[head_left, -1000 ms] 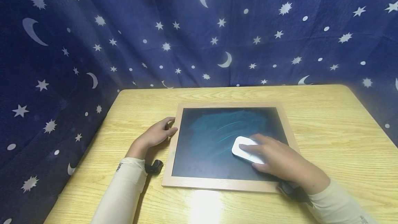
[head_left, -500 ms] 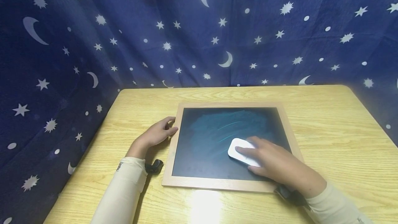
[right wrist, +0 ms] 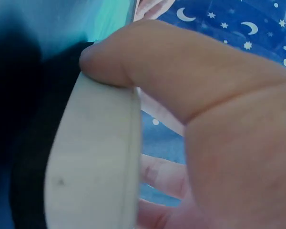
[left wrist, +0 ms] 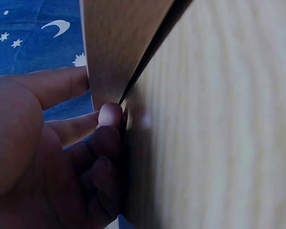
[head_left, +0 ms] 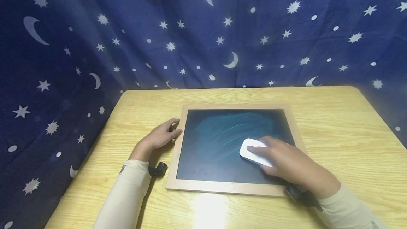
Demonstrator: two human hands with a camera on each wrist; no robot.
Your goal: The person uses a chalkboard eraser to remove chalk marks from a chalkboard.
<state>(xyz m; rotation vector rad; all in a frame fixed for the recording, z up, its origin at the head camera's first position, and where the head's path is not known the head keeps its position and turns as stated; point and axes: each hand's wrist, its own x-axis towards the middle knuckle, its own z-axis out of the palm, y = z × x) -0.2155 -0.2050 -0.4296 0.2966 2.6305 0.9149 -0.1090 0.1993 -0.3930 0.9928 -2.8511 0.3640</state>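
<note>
A chalkboard (head_left: 203, 158) with a light wooden frame lies flat on the table. Blue-green chalk haze and a few thin curved streaks (head_left: 234, 128) mark its dark surface. My right hand (head_left: 287, 160) grips a white chalkboard eraser (head_left: 245, 150), its dark felt side down on the board's right half. The right wrist view shows the thumb (right wrist: 114, 59) along the eraser's edge. At the board's left side, my left hand (head_left: 159, 136) holds the frame (left wrist: 117, 43). The left wrist view has the thumb against the frame's side and other fingers curled low by the tabletop.
The yellow wood-grain table (head_left: 337, 126) extends around the board on all sides. A dark blue curtain (head_left: 190, 27) with moons and stars hangs behind and to the left. Black wrist cameras, such as the left one (head_left: 158, 169), sit close to the board.
The right hand slid the eraser slightly toward the lower left, then back to the upper right, along the board. My left hand and the board stay in place.
</note>
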